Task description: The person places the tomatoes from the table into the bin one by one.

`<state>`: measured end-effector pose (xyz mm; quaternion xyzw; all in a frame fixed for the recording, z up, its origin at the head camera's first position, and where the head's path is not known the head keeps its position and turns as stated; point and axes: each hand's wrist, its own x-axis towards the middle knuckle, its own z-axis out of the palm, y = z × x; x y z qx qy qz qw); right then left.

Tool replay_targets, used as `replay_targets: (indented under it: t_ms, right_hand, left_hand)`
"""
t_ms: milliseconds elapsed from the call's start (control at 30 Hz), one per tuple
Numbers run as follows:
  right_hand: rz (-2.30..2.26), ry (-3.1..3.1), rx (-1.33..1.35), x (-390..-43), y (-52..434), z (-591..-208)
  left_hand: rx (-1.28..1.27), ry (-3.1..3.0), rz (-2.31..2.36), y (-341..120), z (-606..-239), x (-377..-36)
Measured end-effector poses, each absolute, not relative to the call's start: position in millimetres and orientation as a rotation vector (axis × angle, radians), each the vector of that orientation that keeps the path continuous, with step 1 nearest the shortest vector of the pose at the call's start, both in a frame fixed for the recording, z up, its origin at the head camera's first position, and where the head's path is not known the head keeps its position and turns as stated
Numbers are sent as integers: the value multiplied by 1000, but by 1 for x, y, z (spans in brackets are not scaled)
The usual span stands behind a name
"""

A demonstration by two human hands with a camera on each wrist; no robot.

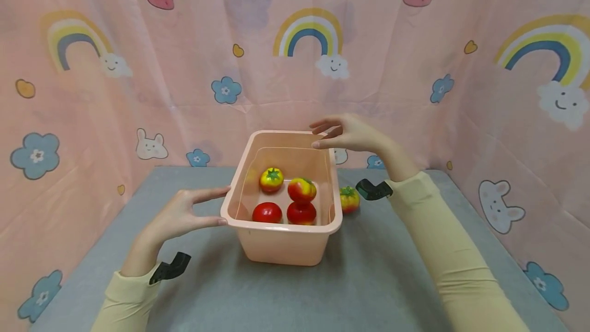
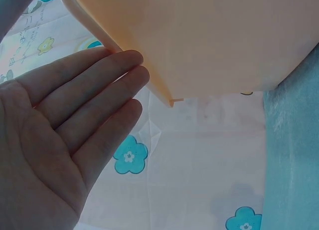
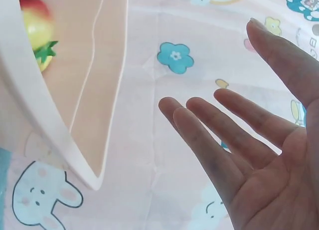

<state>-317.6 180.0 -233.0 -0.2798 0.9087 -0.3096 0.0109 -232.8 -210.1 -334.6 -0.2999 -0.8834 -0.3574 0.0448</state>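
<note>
Left hand (image 1: 177, 214): grip spread, fingers straight, tips at the near-left corner of the peach tub (image 1: 281, 242); in the left wrist view the fingertips (image 2: 130, 65) touch the tub's outer wall (image 2: 214, 35), nothing pinched. Right hand (image 1: 350, 135): grip also spread, fingers relaxed, hovering at the far-right corner of the tub rim. In the right wrist view the fingers (image 3: 209, 135) stand apart from the rim (image 3: 45, 135), w/ a gap of pink cloth between, so no contact there.

Tub sits btwn the two hands, upright on the grey worktop (image 1: 369, 281). Inside it, 4 toy tomatoes: yellow-red one (image 1: 271, 179) at the back left, red-yellow one (image 1: 301, 189) beside it to the right, two red ones at the front, (image 1: 267, 212) and (image 1: 301, 213). The red-yellow one seems to rest on the front right red one.

Outside, just right of the tub and below the right wrist, a fifth tomato (image 1: 349, 199) lies on the worktop. Black wrist mounts (image 1: 373, 189) show on both yellow sleeves. Pink cartoon cloth (image 1: 92, 91) w/ rainbows and flowers hangs behind and on both sides.
</note>
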Motion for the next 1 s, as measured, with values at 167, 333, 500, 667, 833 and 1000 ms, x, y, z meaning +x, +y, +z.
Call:
replay_targets:
  t_ms: [167, 333, 500, 667, 833, 1000]
  right_hand:
    - [-992, 2836, -888, -316, 185, -233]
    - [-1031, 2839, -909, -314, 194, -236]
    - [-1065, 2835, -918, -308, 202, -239]
    - [-1105, 2837, -891, -304, 210, -243]
    - [-1125, 2845, -879, -301, 220, -249]
    - [-1129, 2861, -832, -301, 232, -260]
  left_hand:
    - [-927, -2696, -1085, -209, -334, -233]
    - [-928, -2693, -1075, -208, -333, -232]
    - [-916, -2700, -1056, -208, -332, -230]
    - [-909, -2704, -1055, -208, -333, -230]
    - [-898, -2708, -1053, -208, -334, -231]
    - [-889, -2712, -1058, -208, -334, -231]
